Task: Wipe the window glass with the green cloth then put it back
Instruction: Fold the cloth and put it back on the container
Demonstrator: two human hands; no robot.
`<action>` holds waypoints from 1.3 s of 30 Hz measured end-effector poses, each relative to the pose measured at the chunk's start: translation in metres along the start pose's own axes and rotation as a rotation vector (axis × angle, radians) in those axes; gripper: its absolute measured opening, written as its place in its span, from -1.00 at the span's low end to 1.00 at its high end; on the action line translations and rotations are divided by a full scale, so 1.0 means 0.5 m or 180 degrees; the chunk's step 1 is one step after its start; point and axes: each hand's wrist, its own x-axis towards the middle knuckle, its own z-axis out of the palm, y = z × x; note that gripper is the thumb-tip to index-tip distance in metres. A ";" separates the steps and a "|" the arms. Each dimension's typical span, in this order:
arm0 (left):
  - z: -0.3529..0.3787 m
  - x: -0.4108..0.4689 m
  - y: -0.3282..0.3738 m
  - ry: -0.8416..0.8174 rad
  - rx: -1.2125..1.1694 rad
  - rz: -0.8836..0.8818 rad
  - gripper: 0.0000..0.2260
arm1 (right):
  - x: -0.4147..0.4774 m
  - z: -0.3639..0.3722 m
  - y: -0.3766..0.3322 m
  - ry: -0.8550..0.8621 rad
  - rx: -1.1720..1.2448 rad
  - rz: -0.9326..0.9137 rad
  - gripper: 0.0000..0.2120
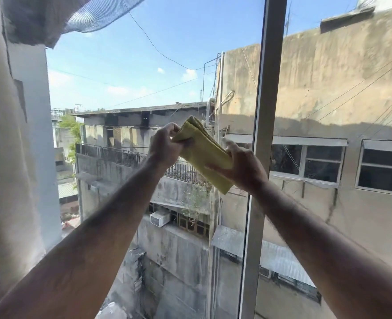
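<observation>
A folded yellow-green cloth [203, 153] is held up in front of the window glass [144, 72], slanting from upper left to lower right. My left hand [164, 146] pinches its upper end. My right hand [244, 168] grips its lower part from the right, fingers wrapped over the fold. Both arms reach forward from the bottom corners. I cannot tell whether the cloth touches the glass.
A grey vertical window frame bar [263, 134] runs from top to bottom just right of my hands. A pale curtain [8, 157] hangs at the left edge. Through the glass are concrete buildings, a railed balcony and sky.
</observation>
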 end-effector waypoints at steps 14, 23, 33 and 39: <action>-0.045 -0.263 -0.238 -0.1177 -0.2332 -0.2629 -0.66 | -0.211 0.113 0.044 -0.0200 0.2996 0.3026 -0.57; 0.032 -0.693 -0.525 -0.1690 -0.1654 -0.3710 -0.93 | -0.674 0.357 0.114 -0.1704 0.2936 0.3976 -0.87; 0.109 -1.288 -0.758 -0.2329 -0.1164 -0.4775 -0.84 | -1.300 0.555 0.120 -0.2204 0.2586 0.5372 -0.69; 0.120 -1.600 -0.851 -0.3043 -0.0513 -0.5112 -0.86 | -1.630 0.650 0.071 -0.2333 0.1991 0.5879 -0.68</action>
